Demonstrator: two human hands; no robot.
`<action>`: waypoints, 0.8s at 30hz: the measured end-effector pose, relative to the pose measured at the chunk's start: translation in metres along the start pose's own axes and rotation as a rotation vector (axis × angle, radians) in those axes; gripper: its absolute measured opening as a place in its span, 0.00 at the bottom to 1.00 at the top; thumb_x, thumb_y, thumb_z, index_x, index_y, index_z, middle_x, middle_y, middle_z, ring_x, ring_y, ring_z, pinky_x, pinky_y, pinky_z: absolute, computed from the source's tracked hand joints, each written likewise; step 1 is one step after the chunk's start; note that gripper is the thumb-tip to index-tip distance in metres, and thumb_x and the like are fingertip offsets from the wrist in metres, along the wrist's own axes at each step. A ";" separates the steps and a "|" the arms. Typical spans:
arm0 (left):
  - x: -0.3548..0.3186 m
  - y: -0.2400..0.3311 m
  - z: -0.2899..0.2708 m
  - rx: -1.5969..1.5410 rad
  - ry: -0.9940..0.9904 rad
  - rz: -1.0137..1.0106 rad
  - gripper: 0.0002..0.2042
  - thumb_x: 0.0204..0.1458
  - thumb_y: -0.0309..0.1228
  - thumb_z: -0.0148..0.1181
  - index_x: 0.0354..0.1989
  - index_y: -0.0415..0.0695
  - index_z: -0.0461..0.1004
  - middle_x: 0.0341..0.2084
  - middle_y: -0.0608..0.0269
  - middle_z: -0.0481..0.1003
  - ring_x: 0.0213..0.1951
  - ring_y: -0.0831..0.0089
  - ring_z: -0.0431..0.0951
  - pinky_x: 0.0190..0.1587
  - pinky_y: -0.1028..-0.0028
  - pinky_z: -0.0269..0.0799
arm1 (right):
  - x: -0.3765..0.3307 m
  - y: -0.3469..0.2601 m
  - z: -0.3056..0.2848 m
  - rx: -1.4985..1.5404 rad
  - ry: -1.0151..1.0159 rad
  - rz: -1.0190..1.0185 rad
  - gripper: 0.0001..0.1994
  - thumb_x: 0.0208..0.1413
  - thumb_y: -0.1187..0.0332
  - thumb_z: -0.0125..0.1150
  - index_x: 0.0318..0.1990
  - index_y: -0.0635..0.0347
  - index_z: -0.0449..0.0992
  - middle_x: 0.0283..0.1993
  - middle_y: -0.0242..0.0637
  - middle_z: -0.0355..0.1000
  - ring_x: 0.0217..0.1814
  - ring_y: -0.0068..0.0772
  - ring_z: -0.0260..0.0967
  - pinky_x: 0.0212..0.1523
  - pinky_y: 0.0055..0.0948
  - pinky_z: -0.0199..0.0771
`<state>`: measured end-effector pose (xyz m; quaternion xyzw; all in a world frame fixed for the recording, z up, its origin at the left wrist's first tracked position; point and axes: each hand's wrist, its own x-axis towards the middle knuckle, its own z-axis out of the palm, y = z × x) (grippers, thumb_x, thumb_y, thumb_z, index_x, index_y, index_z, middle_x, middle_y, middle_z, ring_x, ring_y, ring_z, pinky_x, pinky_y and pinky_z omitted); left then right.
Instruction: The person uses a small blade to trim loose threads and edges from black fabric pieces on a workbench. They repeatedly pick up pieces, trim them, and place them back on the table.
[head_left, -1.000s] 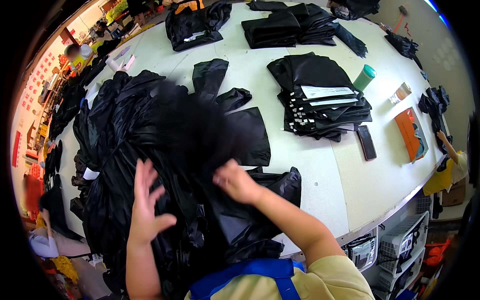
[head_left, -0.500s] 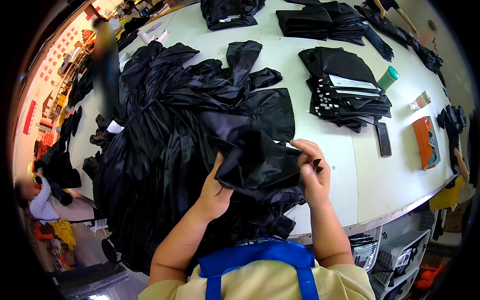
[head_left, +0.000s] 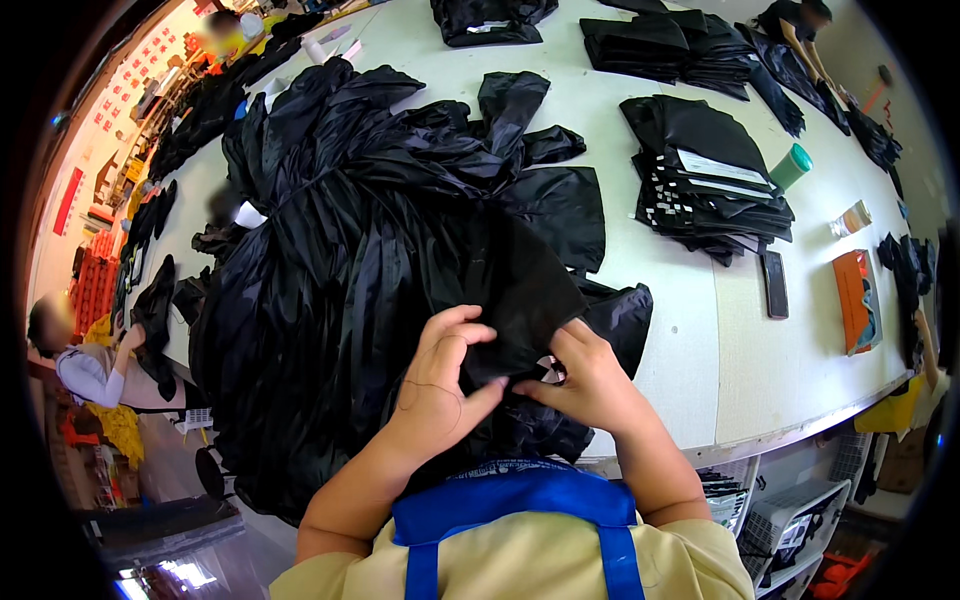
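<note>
A large heap of shiny black garments (head_left: 330,260) is piled on the pale table in front of me. My left hand (head_left: 440,370) is at the near edge of one black garment (head_left: 530,300), its curled fingers and thumb on the cloth. A thin dark thread loops over the back of this hand. Opposite it, my right hand (head_left: 580,375) pinches the same garment's edge, thumb pointing toward the left thumb. A small shiny metal piece (head_left: 548,370) shows within the right hand's grip; its kind is mostly hidden.
Folded black garments with white labels (head_left: 705,180) are stacked to the right. Near them are a green-lidded cylinder (head_left: 792,165), a phone (head_left: 773,285), a cup (head_left: 850,220) and an orange box (head_left: 856,300). Other people work around the table; wire baskets (head_left: 790,520) stand below its edge.
Both hands have come closer together, the right moving left and down. The garment between them has been turned and now lies flatter. The person at the far right has come further into view.
</note>
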<state>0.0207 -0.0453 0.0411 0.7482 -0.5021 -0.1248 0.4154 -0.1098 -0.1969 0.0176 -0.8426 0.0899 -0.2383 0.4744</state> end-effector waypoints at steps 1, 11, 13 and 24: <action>-0.001 -0.002 -0.001 0.088 0.028 0.029 0.21 0.34 0.22 0.67 0.41 0.40 0.71 0.49 0.52 0.67 0.50 0.58 0.70 0.52 0.69 0.64 | 0.000 -0.001 0.001 -0.015 0.017 -0.010 0.15 0.36 0.76 0.67 0.35 0.65 0.72 0.32 0.42 0.66 0.34 0.44 0.67 0.32 0.32 0.71; -0.021 -0.012 -0.008 -0.607 0.369 -0.037 0.13 0.60 0.32 0.48 0.30 0.37 0.72 0.29 0.56 0.75 0.36 0.66 0.74 0.43 0.72 0.69 | -0.028 0.021 0.017 0.109 0.310 0.225 0.03 0.50 0.79 0.57 0.32 0.64 0.73 0.24 0.32 0.65 0.22 0.21 0.58 0.25 0.21 0.60; -0.034 -0.016 -0.024 -1.284 0.071 -0.023 0.16 0.61 0.38 0.47 0.25 0.40 0.68 0.23 0.60 0.71 0.31 0.68 0.71 0.41 0.69 0.70 | -0.030 0.024 0.017 0.164 0.342 0.265 0.01 0.53 0.78 0.55 0.31 0.64 0.73 0.24 0.27 0.63 0.24 0.14 0.54 0.25 0.17 0.56; -0.075 -0.024 -0.033 -0.815 0.303 -0.369 0.12 0.58 0.35 0.53 0.42 0.39 0.63 0.22 0.66 0.63 0.26 0.74 0.66 0.37 0.66 0.71 | -0.026 0.028 0.007 0.932 0.298 0.601 0.04 0.58 0.72 0.52 0.38 0.60 0.73 0.22 0.21 0.64 0.22 0.13 0.58 0.25 0.14 0.59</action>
